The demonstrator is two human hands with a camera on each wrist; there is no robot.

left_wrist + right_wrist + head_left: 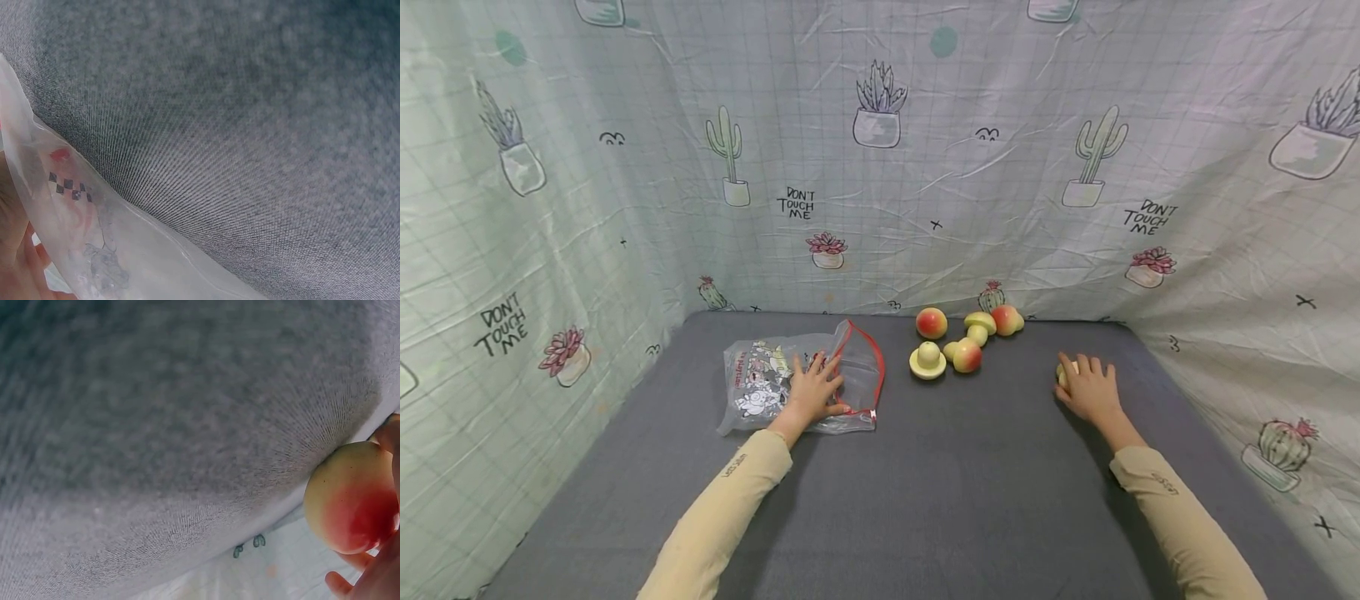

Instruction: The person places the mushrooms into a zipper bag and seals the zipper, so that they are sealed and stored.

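My left hand (811,392) rests with spread fingers on a clear plastic bag (748,417) with red trim and a printed cartoon. Close up in the left wrist view, the bag (144,250) partly covers the hand (15,231). Over to the right, my right hand (1092,390) grips a toy mushroom (1062,375), mostly hidden under the fingers. Its rounded yellow cap with a red blush (340,500) shows in the right wrist view, between thumb and fingers. The stem cannot be seen there.
Several more toy mushrooms lie between the hands toward the back: one stem-up (927,360), one red-capped (968,357), a pale one (980,323), a round red one (932,322) and another red one (1006,320). A printed cloth (880,192) hangs behind the grey table (910,500).
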